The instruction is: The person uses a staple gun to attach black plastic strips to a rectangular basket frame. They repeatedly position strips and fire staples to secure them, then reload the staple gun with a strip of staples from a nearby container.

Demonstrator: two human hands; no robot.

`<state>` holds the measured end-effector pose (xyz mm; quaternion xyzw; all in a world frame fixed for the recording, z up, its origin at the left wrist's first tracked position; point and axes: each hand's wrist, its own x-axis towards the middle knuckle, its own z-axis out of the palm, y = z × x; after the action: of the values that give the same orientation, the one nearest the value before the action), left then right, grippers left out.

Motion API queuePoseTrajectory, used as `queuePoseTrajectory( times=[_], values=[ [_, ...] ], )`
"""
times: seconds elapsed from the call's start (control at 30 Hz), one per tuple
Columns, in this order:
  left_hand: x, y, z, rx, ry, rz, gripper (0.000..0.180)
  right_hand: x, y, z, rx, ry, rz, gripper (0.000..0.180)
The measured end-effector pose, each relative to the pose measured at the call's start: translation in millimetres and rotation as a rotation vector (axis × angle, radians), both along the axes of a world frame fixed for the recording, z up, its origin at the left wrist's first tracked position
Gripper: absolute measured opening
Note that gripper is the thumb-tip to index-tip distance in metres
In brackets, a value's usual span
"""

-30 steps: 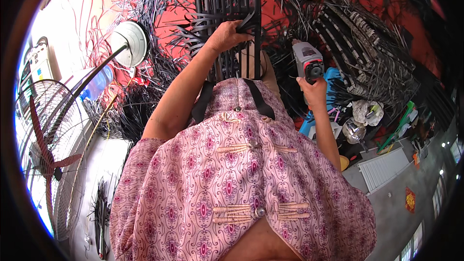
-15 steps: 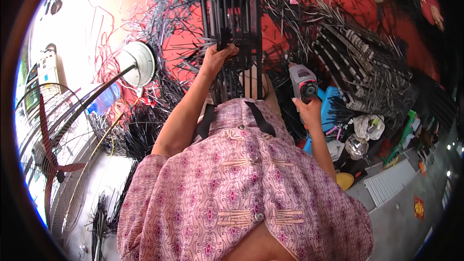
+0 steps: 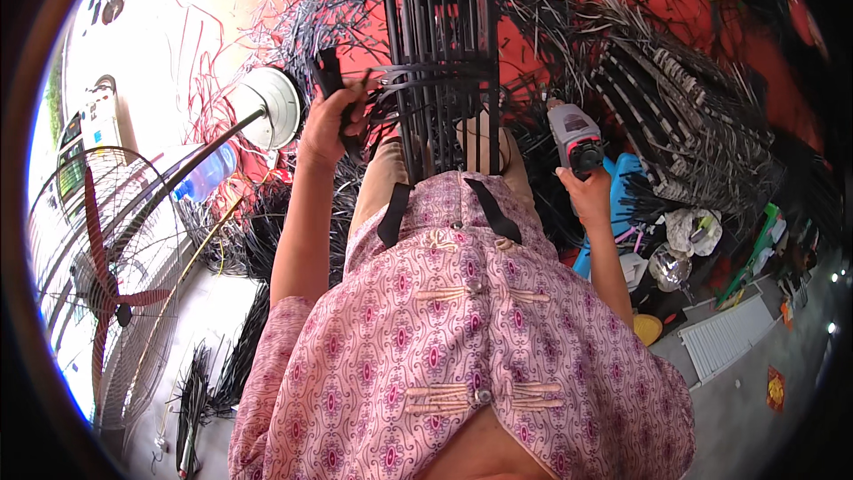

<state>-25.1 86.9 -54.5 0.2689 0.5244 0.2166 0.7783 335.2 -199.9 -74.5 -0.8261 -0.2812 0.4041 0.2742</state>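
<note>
A black metal-bar frame [image 3: 442, 36] stands upright in front of my knees, wrapped across its middle with black woven strips. My left hand [image 3: 329, 129] is raised at the frame's left side, fingers closed on a black strip [image 3: 330, 80] that runs toward the weave. My right hand [image 3: 585, 191] is lower on the right and grips a grey and red power drill [image 3: 575, 138], its nose pointing up, apart from the frame. My pink patterned shirt fills the lower middle of the view.
Heaps of black strips [image 3: 267, 240] cover the red floor around me. A stack of woven frames [image 3: 684, 124] lies at right. A standing fan [image 3: 98, 276] and a white round fan base [image 3: 267, 107] are at left. Bags, a blue stool and clutter sit at right.
My left hand has left the frame's woven band and moved left and outward, pulling a black strip. The view has tilted down a little. The drill hand stays about where it was.
</note>
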Motion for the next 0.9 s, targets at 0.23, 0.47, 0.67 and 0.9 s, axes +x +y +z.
queuePoseTrajectory(
  times=[0.23,0.47,0.67,0.9],
  values=[
    [121,-41,-42,0.261,0.296,-0.595,0.018,-4,15,24,0.098,-0.026,0.098,0.046],
    [152,-45,-107,0.508,0.531,-0.736,0.025,-7,15,26,0.120,-0.017,0.184,0.052],
    [155,-48,-131,0.646,0.558,-0.742,0.024,-10,29,28,0.063,0.002,0.253,0.047],
    [158,-50,-131,0.601,0.571,-0.725,0.024,-11,45,14,0.072,-0.069,0.383,0.057]
  ],
)
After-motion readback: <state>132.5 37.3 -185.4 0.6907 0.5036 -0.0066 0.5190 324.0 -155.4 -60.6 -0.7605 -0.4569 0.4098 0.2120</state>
